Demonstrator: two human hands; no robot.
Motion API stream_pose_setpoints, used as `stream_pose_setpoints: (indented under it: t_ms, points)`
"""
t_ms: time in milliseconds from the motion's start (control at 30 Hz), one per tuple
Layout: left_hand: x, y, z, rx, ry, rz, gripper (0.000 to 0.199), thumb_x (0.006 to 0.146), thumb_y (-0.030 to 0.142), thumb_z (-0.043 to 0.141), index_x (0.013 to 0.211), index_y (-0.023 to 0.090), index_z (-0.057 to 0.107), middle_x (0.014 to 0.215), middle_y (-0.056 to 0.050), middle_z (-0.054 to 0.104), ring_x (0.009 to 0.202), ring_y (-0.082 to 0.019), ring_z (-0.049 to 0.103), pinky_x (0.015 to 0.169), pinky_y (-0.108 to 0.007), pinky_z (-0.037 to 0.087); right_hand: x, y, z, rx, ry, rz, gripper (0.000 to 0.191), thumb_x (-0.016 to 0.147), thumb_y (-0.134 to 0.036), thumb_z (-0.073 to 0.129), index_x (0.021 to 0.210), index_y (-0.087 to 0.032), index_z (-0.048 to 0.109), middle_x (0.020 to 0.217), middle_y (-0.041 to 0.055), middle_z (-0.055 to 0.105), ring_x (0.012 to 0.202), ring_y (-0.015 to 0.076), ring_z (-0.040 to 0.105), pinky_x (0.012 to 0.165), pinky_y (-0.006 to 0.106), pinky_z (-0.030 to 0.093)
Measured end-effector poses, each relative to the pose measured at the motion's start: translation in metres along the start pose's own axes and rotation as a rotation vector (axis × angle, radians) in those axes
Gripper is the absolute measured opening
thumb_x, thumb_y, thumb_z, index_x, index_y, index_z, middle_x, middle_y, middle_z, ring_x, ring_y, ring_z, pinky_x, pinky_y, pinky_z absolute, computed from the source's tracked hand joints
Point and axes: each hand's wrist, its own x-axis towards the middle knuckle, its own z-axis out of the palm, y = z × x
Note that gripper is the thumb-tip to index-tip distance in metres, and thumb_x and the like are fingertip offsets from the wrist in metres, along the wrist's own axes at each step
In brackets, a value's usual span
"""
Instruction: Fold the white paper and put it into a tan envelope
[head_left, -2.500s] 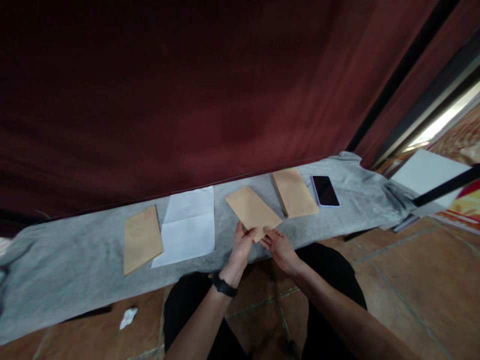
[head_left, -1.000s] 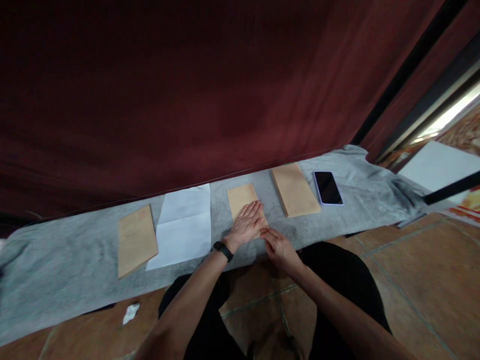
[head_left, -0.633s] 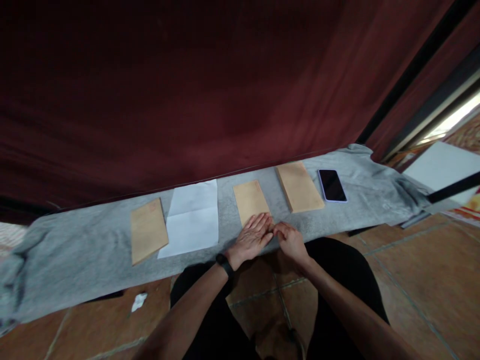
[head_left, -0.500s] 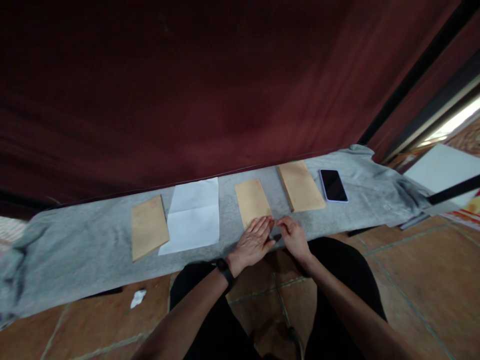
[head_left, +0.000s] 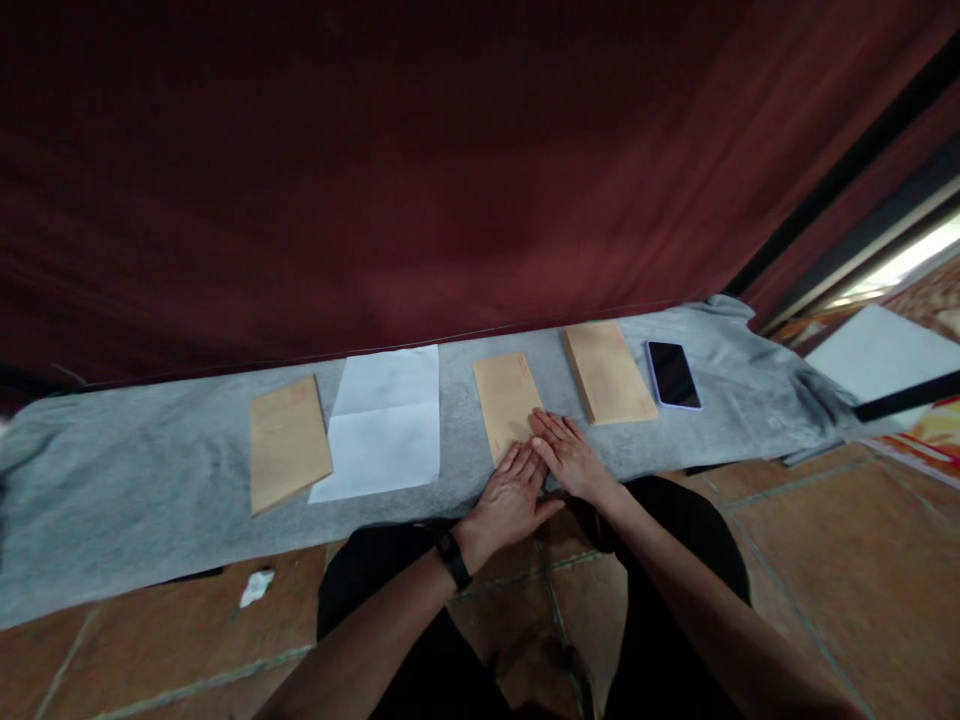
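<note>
A single brown envelope point(head_left: 507, 395) lies on the grey cloth in front of me. My left hand point(head_left: 513, 500), with a black band on the wrist, rests flat over its near end, fingers stretched out. Beside it my right hand point(head_left: 568, 455) lies open, fingertips on the envelope's lower right edge and touching the left fingers. Neither hand holds anything. To the right is a thick stack of brown envelopes point(head_left: 609, 370). On the left, a creased white sheet point(head_left: 386, 425) lies partly under more brown envelopes point(head_left: 289, 443).
A phone point(head_left: 673, 375) lies right of the stack on the grey cloth point(head_left: 150, 470). Behind stands a dark red curtain point(head_left: 450, 200). White scrap point(head_left: 256, 588) is on the tiled floor, and a white board point(head_left: 885, 355) stands at the far right.
My right hand has opened from a pinch and moved onto the envelope's near right edge. My left hand has shifted slightly toward me. The view has shifted a little.
</note>
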Motion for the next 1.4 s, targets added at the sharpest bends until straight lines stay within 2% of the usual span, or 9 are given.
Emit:
stream_pose_setpoints:
  t_ms: [233,400,500,600,767,900,1067,1300,1400]
  points:
    - [-0.006,0.003,-0.002,0.035,-0.010,-0.007,0.075,0.103,0.061,0.036,0.154,0.007,0.040,0.163,-0.019,0.038,0.156,-0.029,0.029,0.128,-0.047,0.023,0.042,0.005,0.003,-0.156,-0.005,0.051,0.059,0.108,-0.038,0.024,0.160,-0.011,0.036,0.166,0.0133,0.033,0.155,0.0279,0.030,0.125,0.051,0.025]
    - [-0.006,0.003,-0.002,0.027,-0.004,-0.015,0.074,0.104,0.058,0.038,0.156,0.006,0.037,0.164,-0.019,0.037,0.156,-0.029,0.027,0.127,-0.047,0.025,0.078,0.010,0.006,-0.109,0.077,0.125,0.057,0.108,-0.040,0.031,0.156,-0.013,0.043,0.162,0.0157,0.040,0.151,0.0303,0.037,0.124,0.052,0.025]
    - [-0.009,0.002,0.000,0.019,0.013,-0.028,0.074,0.104,0.058,0.039,0.156,0.006,0.036,0.164,-0.020,0.037,0.156,-0.029,0.028,0.127,-0.047,0.028,0.083,0.012,0.006,-0.060,0.136,0.123,0.055,0.107,-0.040,0.035,0.155,-0.016,0.045,0.160,0.0160,0.045,0.150,0.0312,0.040,0.124,0.054,0.026]
    - [-0.013,0.001,0.004,0.013,0.032,-0.047,0.074,0.104,0.058,0.039,0.156,0.006,0.035,0.163,-0.021,0.037,0.155,-0.030,0.029,0.125,-0.047,0.031,0.064,0.010,0.006,-0.054,0.120,0.083,0.055,0.106,-0.036,0.036,0.157,-0.017,0.042,0.161,0.0160,0.042,0.151,0.0321,0.037,0.124,0.056,0.026]
    - [-0.015,0.001,0.006,0.008,0.018,-0.065,0.077,0.102,0.057,0.045,0.156,0.004,0.034,0.163,-0.024,0.036,0.156,-0.031,0.027,0.126,-0.048,0.031,-0.010,-0.004,0.007,-0.036,0.066,-0.005,0.055,0.108,-0.039,0.033,0.160,-0.020,0.037,0.165,0.0108,0.037,0.153,0.0287,0.034,0.126,0.054,0.024]
    - [-0.015,0.000,0.003,0.022,-0.005,-0.053,0.076,0.102,0.054,0.047,0.157,0.004,0.032,0.164,-0.023,0.034,0.156,-0.031,0.025,0.127,-0.049,0.030,-0.054,-0.012,0.007,-0.043,0.107,-0.006,0.059,0.107,-0.044,0.040,0.159,-0.017,0.038,0.163,0.0128,0.040,0.152,0.0285,0.037,0.127,0.053,0.023]
    - [-0.022,-0.003,-0.001,0.040,0.008,-0.050,0.075,0.101,0.053,0.048,0.153,0.001,0.036,0.162,-0.028,0.036,0.155,-0.035,0.027,0.123,-0.053,0.034,-0.061,-0.016,0.004,-0.061,0.138,0.045,0.057,0.106,-0.042,0.042,0.158,-0.018,0.040,0.162,0.0127,0.042,0.150,0.0300,0.040,0.126,0.055,0.023]
    - [-0.043,-0.009,-0.003,0.052,0.043,-0.105,0.073,0.102,0.052,0.047,0.154,0.002,0.036,0.161,-0.027,0.039,0.154,-0.035,0.030,0.122,-0.053,0.037,-0.067,-0.023,0.003,-0.059,0.169,0.108,0.056,0.106,-0.040,0.042,0.155,-0.015,0.044,0.160,0.0143,0.045,0.147,0.0340,0.043,0.124,0.058,0.025]
    - [-0.042,-0.013,-0.005,0.044,0.061,-0.118,0.068,0.104,0.051,0.042,0.151,0.003,0.042,0.157,-0.027,0.045,0.151,-0.034,0.037,0.119,-0.053,0.039,-0.065,-0.026,-0.001,-0.021,0.181,0.157,0.051,0.105,-0.037,0.041,0.151,-0.016,0.051,0.156,0.0148,0.051,0.142,0.0344,0.046,0.120,0.057,0.031]
